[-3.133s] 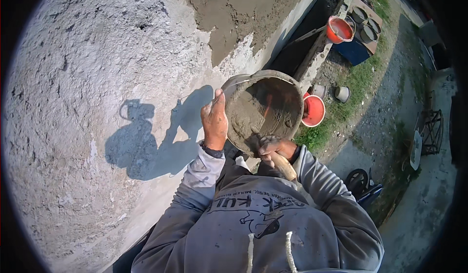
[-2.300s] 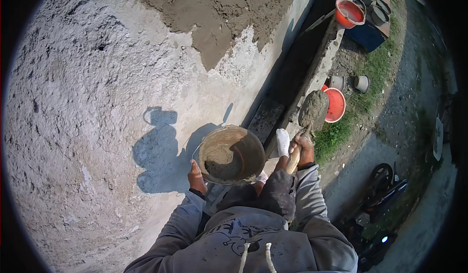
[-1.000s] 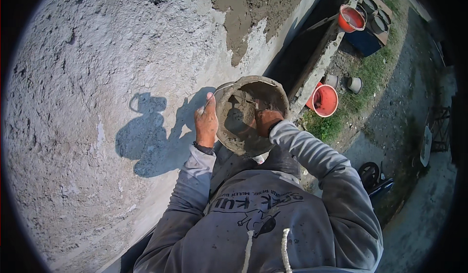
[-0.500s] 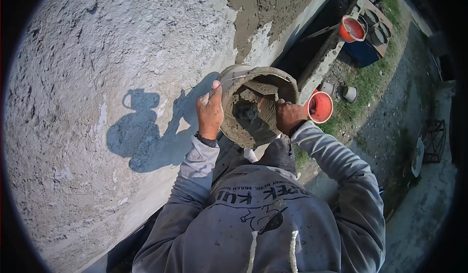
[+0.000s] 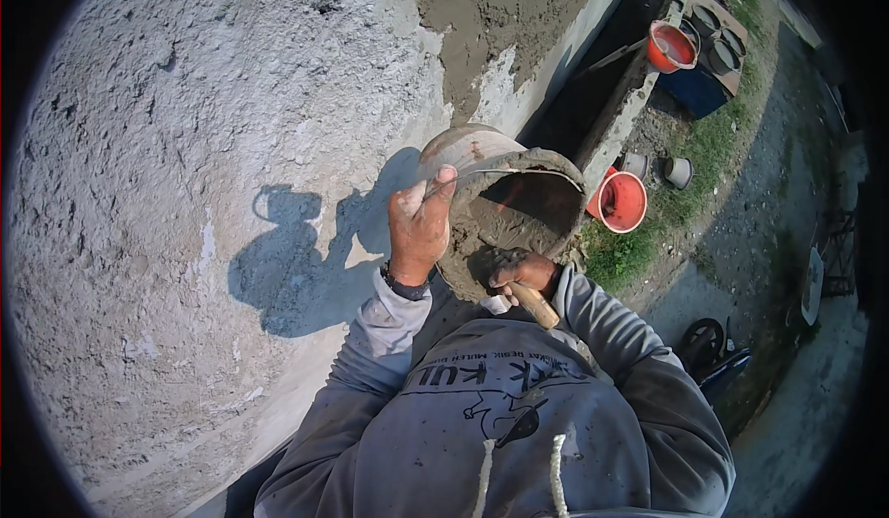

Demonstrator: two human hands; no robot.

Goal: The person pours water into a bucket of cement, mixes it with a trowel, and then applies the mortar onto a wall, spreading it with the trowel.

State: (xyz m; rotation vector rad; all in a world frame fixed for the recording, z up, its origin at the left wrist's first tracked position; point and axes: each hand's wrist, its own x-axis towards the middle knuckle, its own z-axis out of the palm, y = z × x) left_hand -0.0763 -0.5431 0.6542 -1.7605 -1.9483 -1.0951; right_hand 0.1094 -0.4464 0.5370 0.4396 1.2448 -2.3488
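A mortar-caked bucket (image 5: 463, 148) is tilted in front of my chest with its mouth toward me. My left hand (image 5: 419, 226) is closed on its left rim, thumb up by the wire handle. Wet grey mortar (image 5: 514, 224) lies along the inside of the bucket. My right hand (image 5: 521, 274), smeared with mortar, is wrapped round a trowel (image 5: 534, 305) at the near edge of the mouth. The wooden handle points toward me; the blade is hidden by my hand and the mortar.
A rough wall (image 5: 167, 194) rises on the left, with fresh dark plaster (image 5: 500, 9) at the top. To the right, a red bucket (image 5: 622, 201) is beside small grey pots (image 5: 679, 173). Another red bucket (image 5: 672, 48) is farther off, near a low concrete ledge (image 5: 630, 115).
My right hand has come from the bucket's right rim down to its near edge, and the trowel's wooden handle now shows. The bucket has tipped further toward me and shifted slightly right.
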